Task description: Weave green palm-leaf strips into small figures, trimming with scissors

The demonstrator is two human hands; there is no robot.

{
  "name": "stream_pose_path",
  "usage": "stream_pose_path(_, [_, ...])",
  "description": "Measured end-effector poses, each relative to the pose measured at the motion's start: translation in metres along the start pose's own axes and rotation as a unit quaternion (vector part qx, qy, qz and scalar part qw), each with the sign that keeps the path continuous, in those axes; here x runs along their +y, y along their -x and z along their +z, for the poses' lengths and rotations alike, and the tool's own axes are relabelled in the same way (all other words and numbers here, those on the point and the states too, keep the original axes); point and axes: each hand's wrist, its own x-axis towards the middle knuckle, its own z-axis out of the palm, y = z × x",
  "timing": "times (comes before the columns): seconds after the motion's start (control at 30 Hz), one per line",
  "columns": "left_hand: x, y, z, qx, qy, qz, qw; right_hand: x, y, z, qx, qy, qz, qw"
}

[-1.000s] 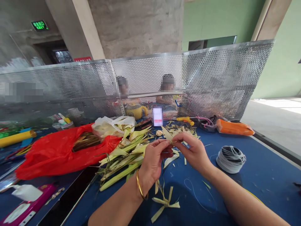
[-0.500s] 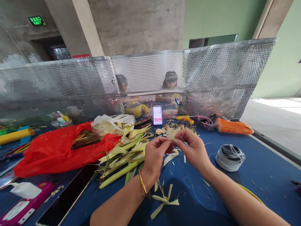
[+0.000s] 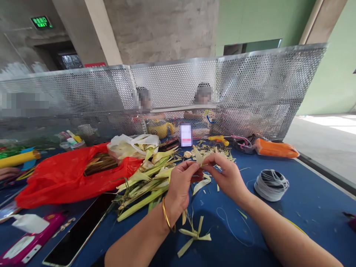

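A small pale strip of corn husk (image 3: 198, 155) stands up between my two hands, above the blue table (image 3: 308, 211). My left hand (image 3: 182, 181), with a gold bangle at its wrist, pinches the strip's lower end between thumb and fingers. From the other side my right hand (image 3: 222, 172) pinches the same piece, the fingertips nearly meeting. Below them on the table lies a husk piece with several splayed arms (image 3: 196, 235). To the left of my left hand spreads a pile of green and pale husks (image 3: 147, 185). Loose scraps (image 3: 203, 183) lie just beneath my hands.
A spool of grey cord (image 3: 272, 185) and an orange packet (image 3: 276, 148) stand at right. Left are a red plastic bag (image 3: 61, 178), a dark tablet (image 3: 80, 230) and a magenta device (image 3: 36, 237). Behind a perforated metal screen (image 3: 172, 85) sit two people; a phone (image 3: 186, 135) leans there.
The husk strip has tilted slightly left between my fingers, and my right hand has turned and shifted a little left. Another person's hand has appeared at the far left edge.
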Motion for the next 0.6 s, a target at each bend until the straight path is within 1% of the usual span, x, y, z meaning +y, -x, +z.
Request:
stream_pose_path(0.1, [-0.0006,-0.0003,0.0001,-0.005,0.001,0.015,1.0,0.0,0.0002,0.0005,0.006,-0.012,0.019,1.0])
stream_pose_path(0.23, [-0.0021,-0.0005,0.0012,-0.001,-0.016,0.054,0.998,-0.002,0.0002,0.0007,0.019,-0.061,0.054,0.996])
stream_pose_path(0.37, [-0.0021,0.0012,0.002,-0.008,-0.031,0.076,0.997,-0.0032,-0.0009,0.0014,0.033,-0.102,0.081,0.991])
stream_pose_path(0.5, [-0.0035,0.0019,0.0021,-0.019,-0.041,0.083,0.996,-0.0008,-0.0013,0.0036,0.055,-0.135,0.101,0.984])
stream_pose_path(0.6, [-0.0044,0.0008,0.0015,-0.01,-0.042,0.07,0.997,-0.0007,-0.0006,0.004,0.049,-0.125,0.095,0.986])
